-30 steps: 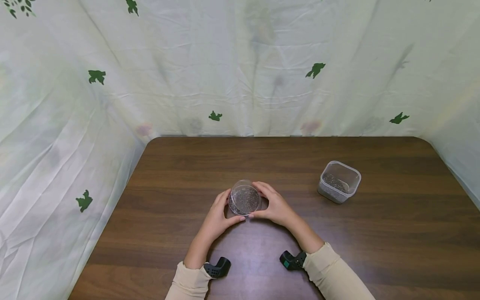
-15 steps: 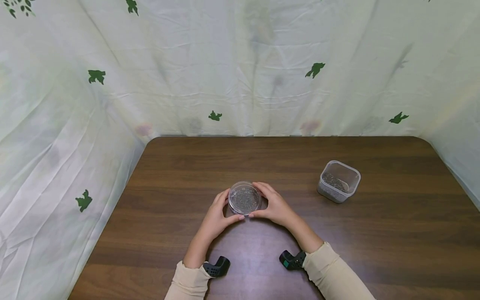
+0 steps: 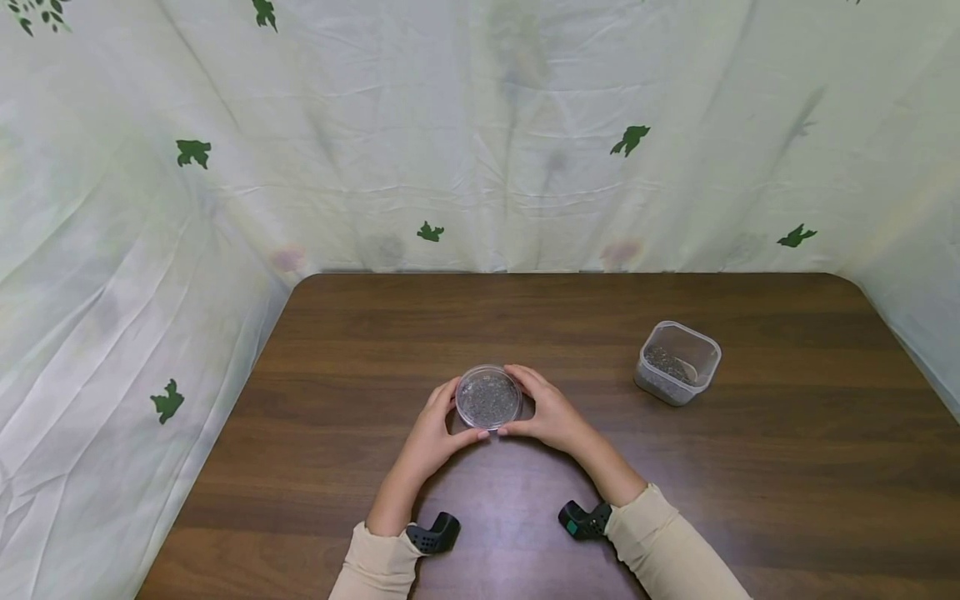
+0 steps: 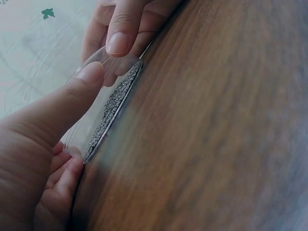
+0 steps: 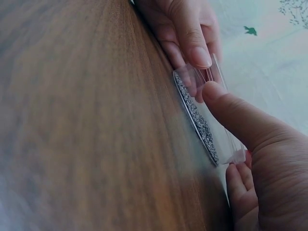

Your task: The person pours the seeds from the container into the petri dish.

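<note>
A clear round plastic dish [image 3: 488, 400] stands on the table, with dark grey granules [image 4: 113, 106] in a layer at its bottom. Over its top lies a clear round lid [image 5: 219, 73]. My left hand [image 3: 433, 437] grips the dish from the left, and my right hand [image 3: 557, 419] grips it from the right. Both thumbs press the near side at the lid's edge, their tips close together. The other fingers curl round the sides, partly hidden behind the dish.
To the right, a clear square plastic tub [image 3: 705, 360] without a lid holds more grey granules. The brown wooden table [image 3: 360, 333] ends at a pale cloth backdrop [image 3: 480, 150] with green leaf shapes. A black wrist camera [image 3: 435, 533] is on each wrist.
The clear lid was raised and shifted towards the far side; it has come down and towards me, and now lines up with the dish. Both hands have barely moved.
</note>
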`<action>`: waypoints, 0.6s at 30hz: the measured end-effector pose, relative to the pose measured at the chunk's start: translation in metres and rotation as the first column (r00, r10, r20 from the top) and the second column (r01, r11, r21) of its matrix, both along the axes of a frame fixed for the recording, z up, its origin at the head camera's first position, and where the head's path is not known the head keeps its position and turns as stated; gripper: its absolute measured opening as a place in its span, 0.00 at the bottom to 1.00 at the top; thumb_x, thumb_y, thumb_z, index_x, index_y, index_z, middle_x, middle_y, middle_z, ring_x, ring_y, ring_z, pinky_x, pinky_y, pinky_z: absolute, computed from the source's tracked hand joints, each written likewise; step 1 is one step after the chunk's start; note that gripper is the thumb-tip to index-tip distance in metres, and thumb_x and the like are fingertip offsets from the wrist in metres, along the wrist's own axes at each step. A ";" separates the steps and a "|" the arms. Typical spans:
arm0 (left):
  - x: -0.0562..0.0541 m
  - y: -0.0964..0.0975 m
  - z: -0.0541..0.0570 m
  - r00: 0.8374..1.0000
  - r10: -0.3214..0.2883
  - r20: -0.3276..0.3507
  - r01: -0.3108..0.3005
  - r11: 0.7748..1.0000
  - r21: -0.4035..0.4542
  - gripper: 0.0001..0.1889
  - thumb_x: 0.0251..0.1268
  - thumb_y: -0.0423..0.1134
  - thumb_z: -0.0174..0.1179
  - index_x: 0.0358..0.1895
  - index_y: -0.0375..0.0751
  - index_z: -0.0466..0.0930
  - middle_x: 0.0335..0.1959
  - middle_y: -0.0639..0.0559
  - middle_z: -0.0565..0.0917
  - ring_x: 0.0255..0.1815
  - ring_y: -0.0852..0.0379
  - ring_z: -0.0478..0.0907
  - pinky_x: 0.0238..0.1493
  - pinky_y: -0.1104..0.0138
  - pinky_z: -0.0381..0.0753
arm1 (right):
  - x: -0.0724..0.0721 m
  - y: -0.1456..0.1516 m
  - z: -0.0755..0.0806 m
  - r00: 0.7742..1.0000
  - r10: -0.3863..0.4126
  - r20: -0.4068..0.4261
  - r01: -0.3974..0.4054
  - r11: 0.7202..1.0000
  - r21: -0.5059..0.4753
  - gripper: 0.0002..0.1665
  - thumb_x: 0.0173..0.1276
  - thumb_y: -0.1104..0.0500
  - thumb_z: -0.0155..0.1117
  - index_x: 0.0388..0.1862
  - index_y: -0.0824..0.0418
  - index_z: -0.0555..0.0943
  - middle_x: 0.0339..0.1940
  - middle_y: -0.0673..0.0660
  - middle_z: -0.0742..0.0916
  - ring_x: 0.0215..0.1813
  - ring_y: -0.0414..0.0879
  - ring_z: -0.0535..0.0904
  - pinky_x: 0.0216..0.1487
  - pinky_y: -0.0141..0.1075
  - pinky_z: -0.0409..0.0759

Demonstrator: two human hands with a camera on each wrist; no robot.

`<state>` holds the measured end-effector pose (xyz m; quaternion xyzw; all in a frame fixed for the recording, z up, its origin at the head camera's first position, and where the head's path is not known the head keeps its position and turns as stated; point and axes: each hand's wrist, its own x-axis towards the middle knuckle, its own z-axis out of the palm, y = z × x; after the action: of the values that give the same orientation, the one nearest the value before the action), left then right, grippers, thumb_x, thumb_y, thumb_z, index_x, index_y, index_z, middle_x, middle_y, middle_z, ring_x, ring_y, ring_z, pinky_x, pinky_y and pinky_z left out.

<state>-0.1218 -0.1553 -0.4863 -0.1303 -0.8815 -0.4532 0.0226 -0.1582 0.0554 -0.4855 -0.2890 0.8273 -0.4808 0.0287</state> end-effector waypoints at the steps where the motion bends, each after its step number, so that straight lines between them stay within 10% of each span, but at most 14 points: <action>1: 0.000 0.000 0.000 1.000 0.001 0.001 -0.001 1.000 -0.002 0.46 0.40 0.45 0.72 0.65 0.32 0.57 0.60 0.38 0.63 0.57 0.48 0.67 0.56 0.63 0.67 | 0.000 0.000 0.000 1.000 0.000 -0.003 0.000 1.000 0.005 0.52 0.43 0.52 0.76 0.65 0.64 0.62 0.63 0.60 0.67 0.62 0.49 0.64 0.58 0.38 0.65; 18: 0.001 0.000 0.000 1.000 -0.011 -0.011 0.010 1.000 -0.029 0.48 0.41 0.43 0.72 0.65 0.28 0.54 0.61 0.35 0.61 0.55 0.45 0.69 0.55 0.62 0.68 | 0.001 0.000 0.001 0.999 0.003 -0.033 0.000 0.996 0.093 0.53 0.44 0.48 0.75 0.66 0.66 0.61 0.64 0.61 0.67 0.64 0.52 0.61 0.59 0.44 0.64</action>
<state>-0.1211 -0.1558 -0.4867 -0.1378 -0.8871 -0.4400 0.0232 -0.1569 0.0556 -0.4844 -0.2962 0.8488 -0.4370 0.0287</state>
